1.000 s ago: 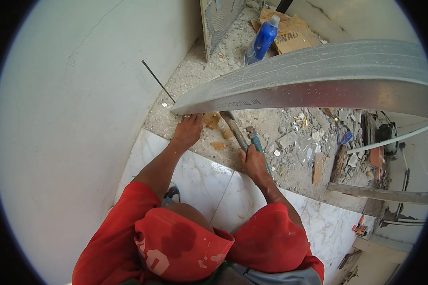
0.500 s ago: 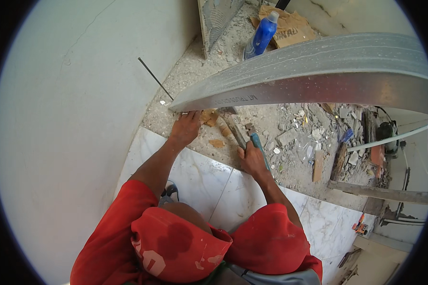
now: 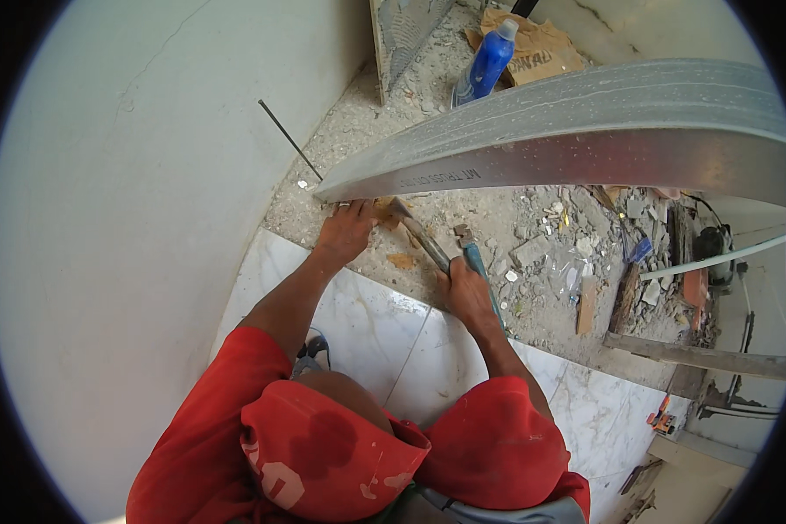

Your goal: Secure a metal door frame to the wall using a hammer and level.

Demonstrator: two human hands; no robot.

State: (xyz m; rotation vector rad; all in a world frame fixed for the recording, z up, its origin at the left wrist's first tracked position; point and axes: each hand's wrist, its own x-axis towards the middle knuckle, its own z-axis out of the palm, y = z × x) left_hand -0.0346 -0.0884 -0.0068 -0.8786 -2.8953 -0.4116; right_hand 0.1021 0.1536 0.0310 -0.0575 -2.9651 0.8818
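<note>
A long pale metal channel (image 3: pixel 533 166) crosses the work area, its left end low by the wall. My left hand (image 3: pixel 344 232) is open, fingers slightly bent and touching that end's lower edge. Beside them lies a crumpled tan scrap (image 3: pixel 384 214). My right hand (image 3: pixel 463 288) is closed around a dusty, long grey tool (image 3: pixel 425 237), whose dark head sits just below the channel. A teal-handled wrench-like tool (image 3: pixel 474 258) lies alongside that hand, partly hidden by it.
Rubble (image 3: pixel 541 244) covers the rough floor. Marble tiles (image 3: pixel 367 314) run beneath me. A thin rod (image 3: pixel 290 138) stands by the left wall (image 3: pixel 148 227). Behind the channel are a blue bottle (image 3: pixel 485 65) and paper sack (image 3: pixel 541 52). An orange tool (image 3: pixel 662 417) lies right.
The channel and both hands appear slightly higher in the picture than a second ago. The grey tool's head has shifted a little leftward. My grip on it looks the same.
</note>
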